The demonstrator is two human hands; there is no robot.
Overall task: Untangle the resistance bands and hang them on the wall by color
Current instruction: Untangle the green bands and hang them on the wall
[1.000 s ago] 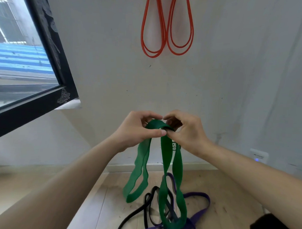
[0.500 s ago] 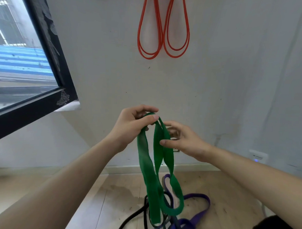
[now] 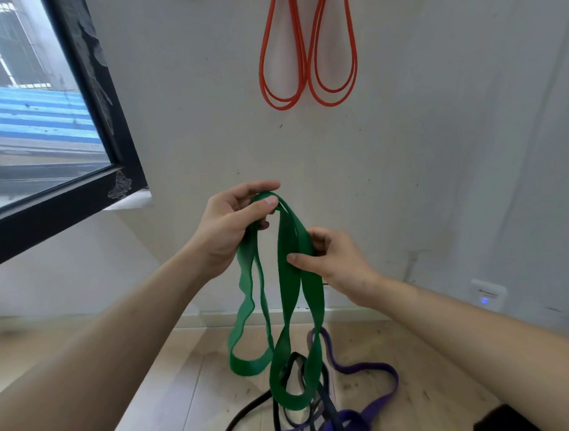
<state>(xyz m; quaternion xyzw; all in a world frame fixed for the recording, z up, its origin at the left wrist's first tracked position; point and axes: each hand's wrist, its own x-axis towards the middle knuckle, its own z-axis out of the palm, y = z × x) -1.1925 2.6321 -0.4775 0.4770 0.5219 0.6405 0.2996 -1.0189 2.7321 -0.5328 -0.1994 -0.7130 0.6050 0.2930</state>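
A black window frame [image 3: 97, 89] stands well left of the green bands [image 3: 287, 296]. The left grip [image 3: 231, 226] is clamped on their top fold, thumb pressed over it. The green bands hang in front of the wall in two long loops, their lower ends near the floor [image 3: 206, 374]. Just right of them, the right grip [image 3: 336, 265] pinches one strand, thumb in front and fingers behind. Red bands [image 3: 280, 106] hang on the wall above them. Below them black bands [image 3: 247, 414] and purple bands [image 3: 347, 422] lie tangled.
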